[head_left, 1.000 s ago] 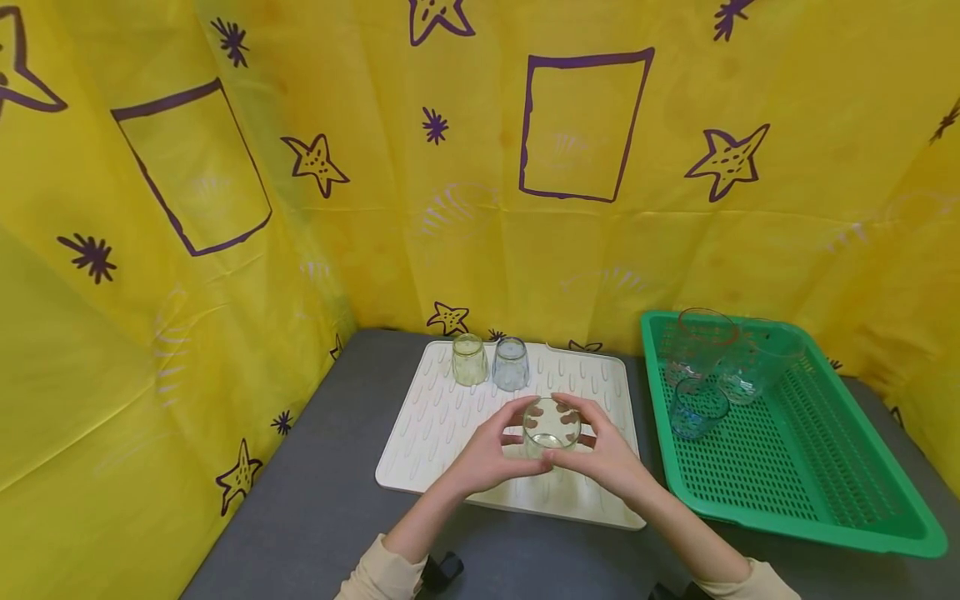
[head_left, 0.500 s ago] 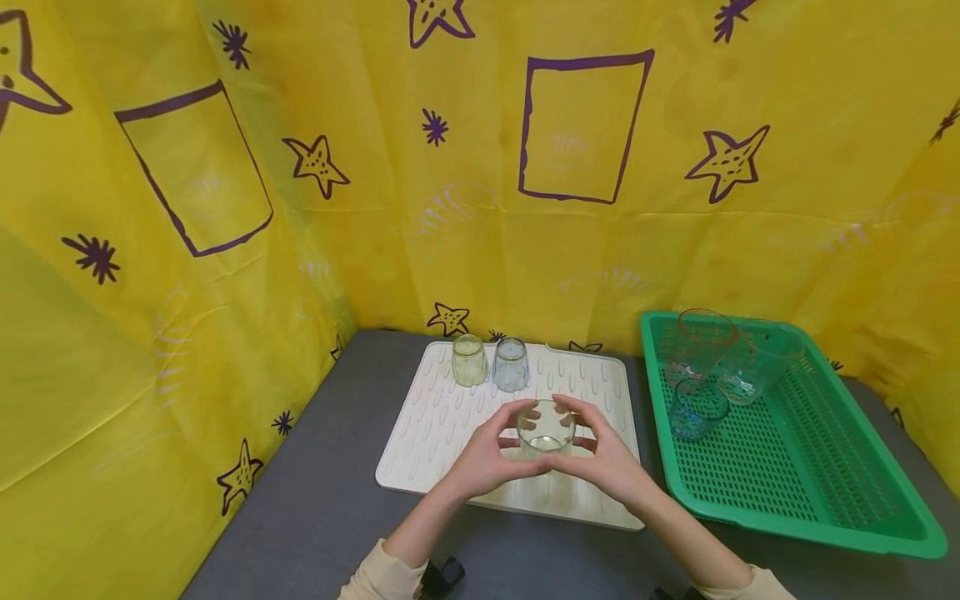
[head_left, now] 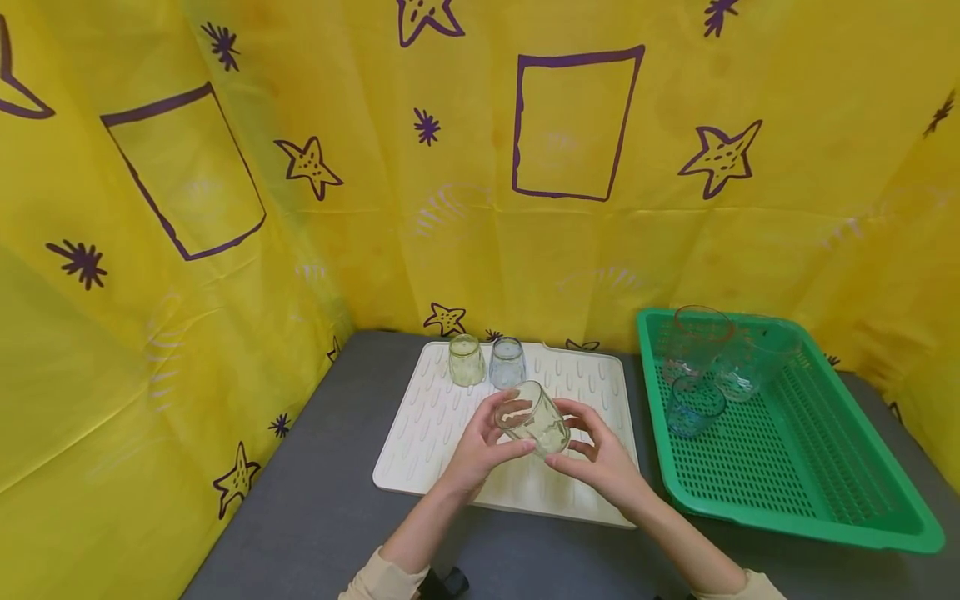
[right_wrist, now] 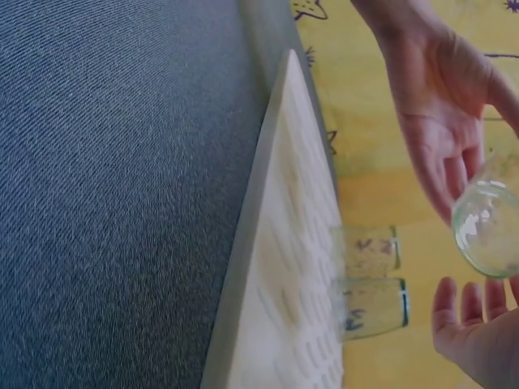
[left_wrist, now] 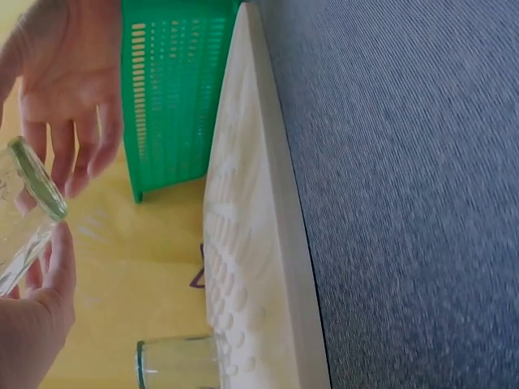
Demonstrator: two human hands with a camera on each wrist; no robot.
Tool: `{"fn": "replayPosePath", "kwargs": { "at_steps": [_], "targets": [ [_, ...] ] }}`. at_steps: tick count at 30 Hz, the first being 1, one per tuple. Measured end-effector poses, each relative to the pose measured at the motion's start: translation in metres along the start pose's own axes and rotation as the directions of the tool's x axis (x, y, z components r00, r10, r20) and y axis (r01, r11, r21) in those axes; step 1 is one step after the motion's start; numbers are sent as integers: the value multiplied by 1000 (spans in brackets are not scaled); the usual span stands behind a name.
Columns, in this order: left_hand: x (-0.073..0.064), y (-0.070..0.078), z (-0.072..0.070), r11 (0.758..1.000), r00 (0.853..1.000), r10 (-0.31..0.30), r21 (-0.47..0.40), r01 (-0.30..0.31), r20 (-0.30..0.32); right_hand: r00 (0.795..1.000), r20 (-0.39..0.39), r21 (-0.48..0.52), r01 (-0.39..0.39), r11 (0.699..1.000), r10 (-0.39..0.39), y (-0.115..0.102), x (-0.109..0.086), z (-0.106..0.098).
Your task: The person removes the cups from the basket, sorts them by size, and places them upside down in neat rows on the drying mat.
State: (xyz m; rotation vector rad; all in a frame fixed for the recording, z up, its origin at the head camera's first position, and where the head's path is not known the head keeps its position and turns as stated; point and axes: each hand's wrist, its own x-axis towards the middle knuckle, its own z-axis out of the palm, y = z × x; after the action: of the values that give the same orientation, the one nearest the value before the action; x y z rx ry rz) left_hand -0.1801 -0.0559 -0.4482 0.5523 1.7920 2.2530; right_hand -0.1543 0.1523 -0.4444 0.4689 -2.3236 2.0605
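A pale green clear drinking glass (head_left: 534,421) is tilted above the white drying mat (head_left: 420,442), rim to the left and base to the right. My left hand (head_left: 480,442) grips it near the rim, thumb in front and fingers behind. My right hand (head_left: 603,462) has its bent fingers and thumb at the base end, seeming to pinch it lightly; the contact is partly hidden. At the back of the mat, a yellowish glass (head_left: 467,362) and a bluish glass (head_left: 507,365) stand upside down side by side.
Right of the mat stands a green perforated basket (head_left: 862,533). It holds a blue glass (head_left: 694,408), a red-rimmed glass (head_left: 690,342) and a clear glass (head_left: 750,367). A dark grey table (head_left: 300,500) lies beneath; a yellow curtain (head_left: 420,267) closes the back and left.
The glass between my hands has gone from upright to tilted, its rim turning left and its base right. My left hand has shifted slightly up and left. The glasses on the mat stay put.
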Motion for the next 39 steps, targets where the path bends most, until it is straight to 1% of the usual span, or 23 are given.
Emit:
{"fn": "replayPosePath", "kwargs": {
  "at_steps": [4,6,9,12,16,20,24,27,30,32,35,39],
  "targets": [
    [-1,2,3,997,1000,-22,-71,23,15,1000,-7,23,-22,999,22,0,1,5],
    [-2,3,5,995,999,-31,-91,33,24,999,-10,40,-37,999,37,0,2,7],
    [-2,3,6,993,998,-46,-105,49,34,999,-10,53,-49,997,50,-1,2,8],
    [-3,3,6,994,998,-54,-98,57,41,999,-2,48,-48,998,49,-1,2,8],
    [-5,4,3,997,998,-44,-56,47,55,999,17,8,-38,999,37,-2,3,5],
    [-7,6,-3,1000,996,-23,-3,24,89,999,51,-72,-16,997,20,-4,3,1],
    [-9,11,-10,997,993,-6,71,-3,121,996,84,-175,32,984,-18,-9,2,-4],
    [-10,15,-14,990,992,-13,144,-6,129,992,111,-228,78,971,-54,-11,2,-7],
    [-11,18,-16,981,990,-20,196,-7,138,987,135,-253,123,960,-91,-11,2,-9],
    [-11,18,-17,977,990,-26,213,-4,138,984,146,-266,142,953,-105,-10,2,-10],
    [-11,18,-17,975,990,-27,221,-4,136,982,153,-273,153,950,-115,-8,2,-10],
    [-12,16,-18,976,991,-21,218,-8,132,981,154,-249,151,957,-115,-6,1,-9]
  ]
}}
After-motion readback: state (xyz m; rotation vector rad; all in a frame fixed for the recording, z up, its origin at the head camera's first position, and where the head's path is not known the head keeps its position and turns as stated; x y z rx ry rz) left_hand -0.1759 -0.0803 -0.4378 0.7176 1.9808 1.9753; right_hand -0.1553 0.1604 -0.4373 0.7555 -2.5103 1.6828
